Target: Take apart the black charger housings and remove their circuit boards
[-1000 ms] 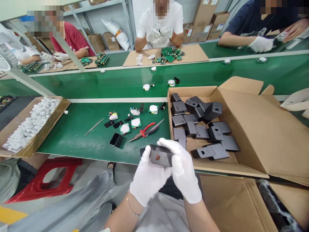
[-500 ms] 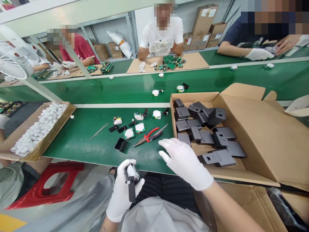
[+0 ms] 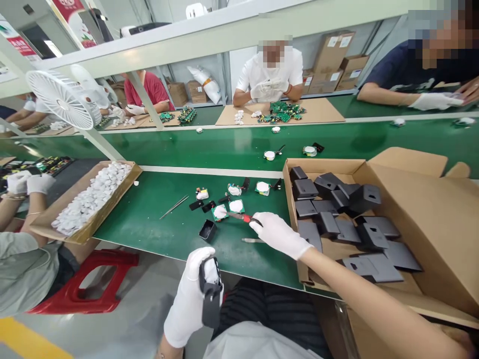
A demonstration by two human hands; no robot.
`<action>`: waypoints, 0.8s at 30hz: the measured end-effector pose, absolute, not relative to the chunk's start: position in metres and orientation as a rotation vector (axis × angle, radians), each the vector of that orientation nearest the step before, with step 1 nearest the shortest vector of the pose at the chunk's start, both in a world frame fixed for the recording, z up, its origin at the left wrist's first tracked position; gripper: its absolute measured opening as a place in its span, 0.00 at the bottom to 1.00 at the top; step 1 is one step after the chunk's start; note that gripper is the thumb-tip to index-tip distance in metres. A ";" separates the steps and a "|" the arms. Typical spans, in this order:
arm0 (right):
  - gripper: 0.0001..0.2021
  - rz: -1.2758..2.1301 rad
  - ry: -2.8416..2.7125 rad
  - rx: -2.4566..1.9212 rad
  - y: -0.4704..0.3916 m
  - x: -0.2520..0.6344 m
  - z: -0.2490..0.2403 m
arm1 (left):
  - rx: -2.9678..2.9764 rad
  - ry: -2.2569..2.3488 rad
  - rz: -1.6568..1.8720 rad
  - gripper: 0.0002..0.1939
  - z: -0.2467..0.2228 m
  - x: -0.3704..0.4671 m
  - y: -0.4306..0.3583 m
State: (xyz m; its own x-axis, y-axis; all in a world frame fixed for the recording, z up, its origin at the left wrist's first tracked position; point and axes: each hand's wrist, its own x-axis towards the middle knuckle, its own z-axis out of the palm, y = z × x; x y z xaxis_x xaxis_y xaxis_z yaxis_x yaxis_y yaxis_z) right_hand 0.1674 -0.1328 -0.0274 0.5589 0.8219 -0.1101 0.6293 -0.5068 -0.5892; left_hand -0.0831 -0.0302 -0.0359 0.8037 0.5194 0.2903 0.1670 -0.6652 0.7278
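My left hand (image 3: 187,294), in a white glove, is closed around a small black plastic case (image 3: 211,306) with a white pad inside its opening and a black flap hanging down. My gloved right hand (image 3: 279,234) grips red-handled long-nose pliers (image 3: 237,216), whose tips point left over a green circuit board (image 3: 219,213) with a white pad. Below that hand lies a thin grey tool (image 3: 250,240), partly covered by it. An open black case (image 3: 207,230) stands near the bench edge. Beside the boards lie small black plates (image 3: 195,205).
Metal tweezers (image 3: 174,207) lie at left on the green bench (image 3: 157,234). A carton of white pieces (image 3: 84,232) stands at far left, and an open cardboard box (image 3: 294,219) holds black housings at right. Co-workers sit across the line and at left.
My right hand has taken hold of the pliers and lifted them; earlier it hovered open beside them. My left hand has turned the black case slightly. The camera view has shifted.
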 end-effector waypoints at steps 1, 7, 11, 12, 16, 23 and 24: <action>0.13 0.548 -1.088 -2.210 -0.141 0.164 -0.024 | 2.205 0.488 0.603 0.29 -0.033 -0.085 -0.030; 0.24 0.667 -0.724 -1.607 -0.187 0.127 -0.043 | 1.828 0.321 0.560 0.29 -0.038 -0.076 -0.029; 0.22 0.709 -0.555 -1.392 -0.203 0.105 -0.066 | 1.805 0.205 0.336 0.26 -0.048 -0.059 -0.040; 0.21 0.717 -0.528 -1.360 -0.207 0.099 -0.067 | 1.808 0.155 0.279 0.26 -0.051 -0.056 -0.045; 0.22 0.761 -0.493 -1.282 -0.220 0.073 -0.060 | 1.599 -0.018 0.235 0.37 -0.069 -0.047 -0.064; 0.24 0.735 -0.188 -1.432 -0.225 0.039 -0.062 | 1.500 0.014 -0.088 0.32 -0.071 -0.041 -0.074; 0.26 0.719 -0.165 -1.414 -0.224 0.038 -0.064 | 1.525 -0.006 -0.107 0.27 -0.066 -0.038 -0.075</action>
